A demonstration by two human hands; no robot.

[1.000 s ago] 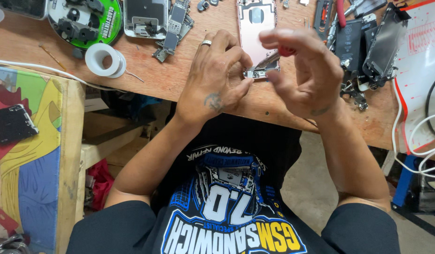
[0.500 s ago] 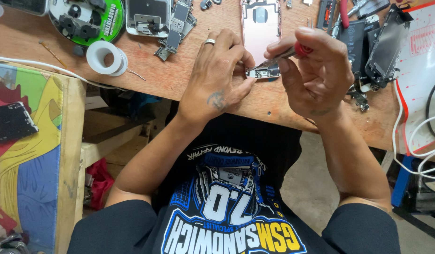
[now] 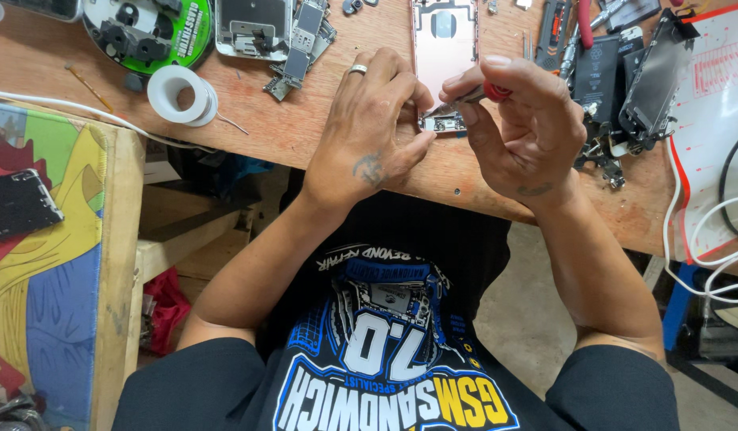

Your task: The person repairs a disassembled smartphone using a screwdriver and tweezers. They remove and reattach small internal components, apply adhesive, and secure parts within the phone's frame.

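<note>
so, mid-repair by the look of it: the left hand (image 3: pixel 374 132) pinches a small metal phone part (image 3: pixel 442 122) against the wooden bench (image 3: pixel 289 132) just above centre frame, and the right hand (image 3: pixel 522 120) is closed around a red-handled tool (image 3: pixel 484 92), tip down on that part. hands nearly touching. i'd guess it's a tiny screw or connector being worked, so the next bit calls for a steady, light twist, no slipping. right behind sits a pinkish phone back shell (image 3: pixel 444 36), smooth and flat. upper left there's a white solder or tape spool (image 3: pixel 181 93), a round green-rimmed holder (image 3: pixel 149 32) and bare circuit boards (image 3: pixel 301 40). dark glossy screens (image 3: pixel 652 76) piled upper right, with white cables (image 3: pixel 708 239) along the right edge.
</note>
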